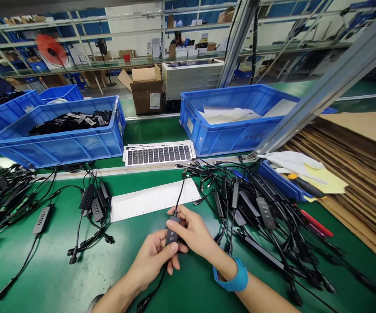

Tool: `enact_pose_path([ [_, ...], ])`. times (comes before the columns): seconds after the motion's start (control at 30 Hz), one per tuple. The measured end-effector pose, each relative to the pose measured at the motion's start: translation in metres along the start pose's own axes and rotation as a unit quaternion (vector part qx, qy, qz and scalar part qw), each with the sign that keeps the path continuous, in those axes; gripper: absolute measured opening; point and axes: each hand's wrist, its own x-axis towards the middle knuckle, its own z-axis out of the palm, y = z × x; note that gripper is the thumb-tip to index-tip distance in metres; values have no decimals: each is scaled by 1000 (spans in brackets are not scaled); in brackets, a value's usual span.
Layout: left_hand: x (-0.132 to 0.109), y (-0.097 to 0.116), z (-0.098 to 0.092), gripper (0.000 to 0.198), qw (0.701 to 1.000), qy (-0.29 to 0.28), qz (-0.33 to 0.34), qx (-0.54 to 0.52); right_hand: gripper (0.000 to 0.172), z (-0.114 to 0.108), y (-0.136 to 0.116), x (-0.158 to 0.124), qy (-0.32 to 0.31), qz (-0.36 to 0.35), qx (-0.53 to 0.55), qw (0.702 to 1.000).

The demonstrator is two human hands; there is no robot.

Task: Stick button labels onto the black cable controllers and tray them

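We pinched with our fingers (184, 216) | left hand (150, 256) and right hand (192, 230) pressed around the black inline control box (172, 230) over the green counter (44, 278) | loose cables (259, 208) lay right of the box, more cables (95, 204) left | white paper strip (152, 200) beyond it | label sheet (158, 153) farther | tagged cables (72, 122) crated farthest in a blue crate (54, 150)

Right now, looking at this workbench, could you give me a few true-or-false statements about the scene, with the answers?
1. The left hand and right hand both hold a black inline control box. True.
2. A blue band circles the left wrist. False: it is on the right wrist.
3. A white strip lies on the green mat beyond the hands. True.
4. The large blue crate at left holds white sheets. False: it holds black items with white tags; the white sheets lie in the blue crate at right.
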Motion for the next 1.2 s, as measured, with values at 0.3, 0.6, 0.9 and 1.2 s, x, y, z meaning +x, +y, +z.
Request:
enact_pose_path([
  [0.3,4,-6,2,46,998,53,18,-23,41,0,1,-2,-16,-58,-43,997],
  [0.6,10,-7,-4,59,998,55,28,20,44,8,-3,0,26,-72,-36,996],
  [0.9,10,12,-53,45,925,188,170,282,46,-121,-38,25,246,-119,-237,932],
  [1.2,37,-38,-71,27,796,159,328,482,40,-85,-41,57,-16,-166,-475,864],
])
